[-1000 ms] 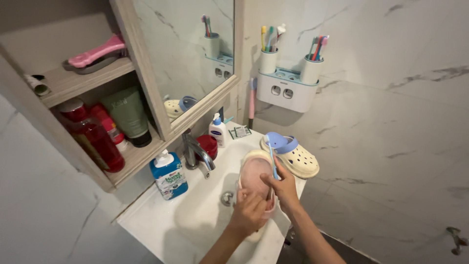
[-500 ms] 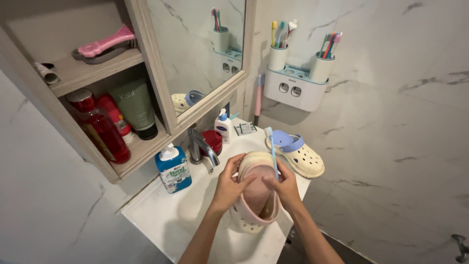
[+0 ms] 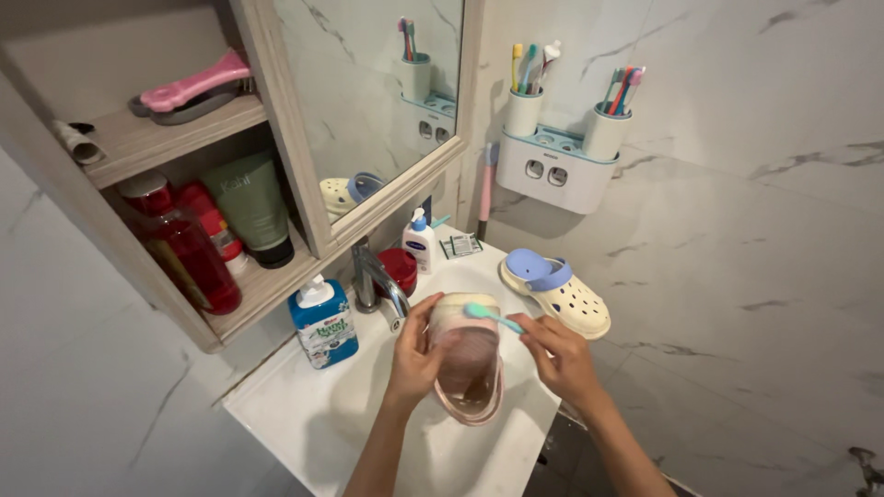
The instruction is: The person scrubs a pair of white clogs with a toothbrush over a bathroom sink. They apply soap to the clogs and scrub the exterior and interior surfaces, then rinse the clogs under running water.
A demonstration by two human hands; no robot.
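1. The left hand (image 3: 414,354) is gripping the left side of a pink-strapped cream clog (image 3: 467,359), fingers curled round its edge, holding it sole-up over the white sink (image 3: 368,405).
2. The right hand (image 3: 564,354) is pinching a light blue toothbrush (image 3: 493,317) by the handle, fingers closed on it, with the bristle end lying across the far end of the clog's sole.
3. The clog is sitting between the two hands, just near of the chrome tap (image 3: 379,281).
4. A second cream clog with a blue strap (image 3: 555,290) is resting on the sink's right far corner, apart from the hands.
5. A blue soap pump bottle (image 3: 322,322) is standing left of the tap, and a small white pump bottle (image 3: 422,244) is standing far behind it beside a red jar (image 3: 401,267).
6. A wall-mounted toothbrush holder (image 3: 552,161) is hanging on the marble wall at the far right.
7. An open shelf unit (image 3: 175,138) on the left is holding a red bottle (image 3: 180,248) and a green tube (image 3: 250,207).
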